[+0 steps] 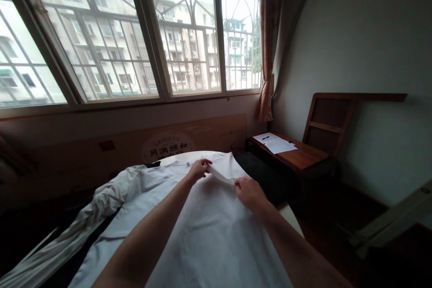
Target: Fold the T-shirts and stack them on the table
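A white shirt point(209, 229) lies spread flat over a round white table point(290, 216) in front of me. My left hand point(199, 169) pinches the far end of a raised fold of the shirt's cloth near its top edge. My right hand point(249, 192) grips the near end of the same fold, so the strip of cloth is stretched between both hands. A second pale garment point(101, 207) lies bunched at the shirt's left side and trails off toward the lower left.
A low wooden table point(297, 155) with white papers point(276, 144) and a pen stands to the right by the wall, with a wooden frame point(330, 121) leaning behind it. A large barred window point(135, 36) fills the far wall. A curtain point(268, 45) hangs at its right.
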{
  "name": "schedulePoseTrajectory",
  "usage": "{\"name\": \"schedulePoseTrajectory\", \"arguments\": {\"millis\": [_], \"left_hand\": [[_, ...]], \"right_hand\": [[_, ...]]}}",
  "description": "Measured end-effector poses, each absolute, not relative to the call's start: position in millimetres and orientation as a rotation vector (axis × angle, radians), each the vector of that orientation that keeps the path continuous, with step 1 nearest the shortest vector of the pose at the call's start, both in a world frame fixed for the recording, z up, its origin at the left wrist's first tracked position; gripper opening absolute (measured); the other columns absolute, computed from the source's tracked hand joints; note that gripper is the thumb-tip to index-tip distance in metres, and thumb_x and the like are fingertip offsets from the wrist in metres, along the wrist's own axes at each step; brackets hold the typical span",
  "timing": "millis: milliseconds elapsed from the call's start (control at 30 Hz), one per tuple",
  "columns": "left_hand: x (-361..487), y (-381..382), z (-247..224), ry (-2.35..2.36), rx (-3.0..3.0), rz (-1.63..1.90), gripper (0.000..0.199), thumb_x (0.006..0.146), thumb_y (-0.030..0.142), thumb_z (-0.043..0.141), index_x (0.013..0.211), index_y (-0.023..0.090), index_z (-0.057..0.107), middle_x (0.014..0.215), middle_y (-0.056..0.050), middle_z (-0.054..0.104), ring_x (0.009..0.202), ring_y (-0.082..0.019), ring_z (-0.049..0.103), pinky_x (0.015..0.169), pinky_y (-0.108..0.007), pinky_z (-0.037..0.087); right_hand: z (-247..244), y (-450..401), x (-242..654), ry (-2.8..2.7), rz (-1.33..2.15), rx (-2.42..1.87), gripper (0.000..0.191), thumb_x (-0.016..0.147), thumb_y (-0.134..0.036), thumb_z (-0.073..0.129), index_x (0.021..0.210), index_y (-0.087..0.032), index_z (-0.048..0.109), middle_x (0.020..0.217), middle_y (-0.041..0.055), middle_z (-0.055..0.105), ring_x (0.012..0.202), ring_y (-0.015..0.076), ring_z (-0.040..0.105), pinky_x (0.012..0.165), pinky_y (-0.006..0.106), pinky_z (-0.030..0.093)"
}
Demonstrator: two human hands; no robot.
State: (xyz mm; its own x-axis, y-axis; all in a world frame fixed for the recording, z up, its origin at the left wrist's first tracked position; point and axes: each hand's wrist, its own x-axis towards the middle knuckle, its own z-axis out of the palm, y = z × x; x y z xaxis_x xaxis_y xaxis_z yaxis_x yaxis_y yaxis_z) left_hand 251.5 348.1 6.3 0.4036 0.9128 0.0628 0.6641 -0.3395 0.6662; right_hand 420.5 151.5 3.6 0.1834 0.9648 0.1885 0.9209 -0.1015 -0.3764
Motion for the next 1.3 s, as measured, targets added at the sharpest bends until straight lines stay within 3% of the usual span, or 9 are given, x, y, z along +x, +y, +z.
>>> {"name": "schedulePoseTrajectory", "arguments": {"millis": [167,267,367,433,500,633,800,933,1300], "left_hand": [[248,348,15,1.402,2.059,0.597,0.039,0.079,0.007,0.047,0.11,0.014,0.069,0.085,-0.007,0.073,0.074,-0.018,0.072,0.059,-0.024,0.057],[241,344,21,1.453,2.141,0.649,0.035,0.074,0.005,0.05,0.1,0.014,0.071,0.085,-0.007,0.073,0.086,-0.021,0.072,0.075,-0.033,0.06],[242,329,24,1.471,2.307,0.814,0.046,0.075,0.002,0.044,0.109,0.016,0.07,0.118,-0.01,0.069,0.122,-0.024,0.059,0.106,-0.042,0.047],[251,312,22,1.429,2.432,0.867,0.05,0.077,0.001,0.04,0.117,0.015,0.067,0.135,-0.01,0.061,0.133,-0.023,0.049,0.116,-0.041,0.037],[267,291,14,1.34,2.552,0.798,0.045,0.08,0.004,0.043,0.117,0.015,0.067,0.134,-0.01,0.061,0.128,-0.022,0.053,0.113,-0.037,0.039],[299,252,-8,1.154,2.731,0.544,0.021,0.088,0.021,0.053,0.098,0.019,0.072,0.107,-0.009,0.071,0.104,-0.023,0.065,0.099,-0.036,0.049],[308,227,-15,1.059,2.844,0.547,0.029,0.096,0.032,0.049,0.116,0.021,0.066,0.132,-0.011,0.061,0.123,-0.027,0.056,0.111,-0.046,0.038],[302,219,-15,0.92,2.92,0.509,0.052,0.087,0.046,0.063,0.131,0.02,0.056,0.139,-0.011,0.057,0.128,-0.028,0.051,0.113,-0.044,0.037],[304,205,-7,1.058,2.946,0.419,0.02,0.09,0.017,0.049,0.105,0.017,0.062,0.11,-0.011,0.068,0.103,-0.027,0.064,0.082,-0.036,0.053]], "right_hand": [[6,149,420,-1.831,0.169,-1.799,0.036,0.092,-0.017,0.049,0.119,-0.017,0.072,0.116,0.0092,0.073,0.109,0.0173,0.067,0.098,0.022,0.044],[8,142,415,-2.01,0.24,-1.666,0.035,0.09,-0.024,0.053,0.118,-0.024,0.074,0.108,0.0051,0.075,0.1,0.0177,0.069,0.091,0.023,0.047],[10,141,416,-2.014,0.227,-1.704,0.033,0.091,-0.029,0.052,0.114,-0.026,0.075,0.105,0.0039,0.076,0.098,0.0191,0.069,0.087,0.024,0.048],[8,145,422,-1.84,0.125,-1.837,0.038,0.091,-0.023,0.047,0.119,-0.025,0.073,0.114,0.0056,0.073,0.106,0.0199,0.067,0.091,0.025,0.046],[4,148,434,-1.675,0.044,-1.996,0.049,0.088,-0.017,0.047,0.133,-0.023,0.064,0.125,0.0088,0.068,0.115,0.0231,0.062,0.095,0.03,0.045],[-9,152,463,-1.625,0.116,-2.22,0.068,0.081,-0.018,0.054,0.148,-0.024,0.048,0.137,0.0137,0.058,0.123,0.0319,0.056,0.095,0.04,0.044],[-19,160,480,-1.598,0.191,-2.166,0.038,0.081,-0.021,0.058,0.116,-0.03,0.07,0.118,0.0049,0.069,0.11,0.0252,0.062,0.085,0.031,0.044],[-25,167,481,-1.568,0.247,-2.01,0.029,0.075,-0.017,0.063,0.102,-0.025,0.069,0.097,0.0012,0.073,0.09,0.0176,0.066,0.074,0.024,0.041],[-39,178,479,-1.456,0.249,-1.893,0.022,0.084,-0.019,0.057,0.105,-0.022,0.062,0.095,0.0029,0.073,0.089,0.0178,0.068,0.075,0.024,0.042]]}}
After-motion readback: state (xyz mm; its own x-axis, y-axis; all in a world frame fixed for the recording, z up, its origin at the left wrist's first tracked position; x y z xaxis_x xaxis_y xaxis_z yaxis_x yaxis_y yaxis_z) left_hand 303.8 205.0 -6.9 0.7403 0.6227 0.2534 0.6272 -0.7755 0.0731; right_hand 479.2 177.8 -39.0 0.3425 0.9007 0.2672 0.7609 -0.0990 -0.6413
